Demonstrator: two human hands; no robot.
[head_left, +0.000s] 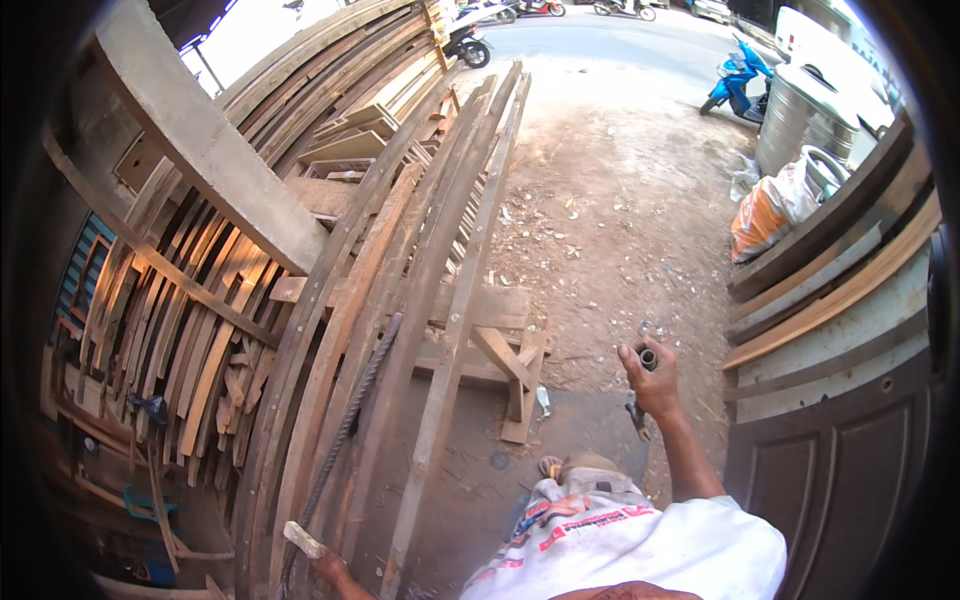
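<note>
At the lower edge, my left hand is closed on one end of a short pale piece of wood; most of its fingers are hidden. The pale piece lies across a ribbed steel bar, which rests lengthwise on long timber beams. Out to the right, over the ground, my right hand is wrapped round a hand tool. The tool's dark, hollow round end sticks up from the fist, and a metal part shows below it. Its exact kind is not clear.
A wooden trestle stands under the beams. Stacked boards and a concrete post are at left. On the right are a panelled door, leaning planks and an orange-white sack. A blue motorbike is parked farther off.
</note>
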